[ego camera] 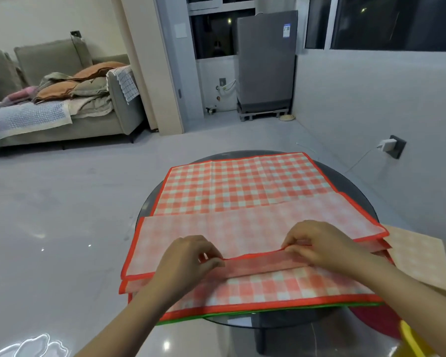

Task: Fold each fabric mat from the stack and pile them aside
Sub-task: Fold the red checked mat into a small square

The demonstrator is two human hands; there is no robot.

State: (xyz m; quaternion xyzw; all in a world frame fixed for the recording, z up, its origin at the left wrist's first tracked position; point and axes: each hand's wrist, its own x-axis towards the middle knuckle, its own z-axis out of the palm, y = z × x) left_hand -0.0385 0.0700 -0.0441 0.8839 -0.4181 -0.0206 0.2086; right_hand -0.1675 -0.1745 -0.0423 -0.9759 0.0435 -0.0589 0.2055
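Nearest the camera, both hands sit close together at the near middle of the stack: the left hand pinches a red-bound edge between thumb and fingertips, and the right hand pinches the same edge a little further along, so the two are clamped on one strip of cloth. That strip belongs to the top fabric mat, red-and-white checked, partly doubled over with its paler underside showing. It lies on a stack of mats, the lowest edged in green, resting on a round dark glass table. Just right of the stack lies a beige folded mat, probably the finished pile. The risk, as I judge it, is uneven pull: if one hand leads, the fold skews and corners miss. Lifting could also drag the mat beneath along. Beyond stand a sofa and a grey appliance.
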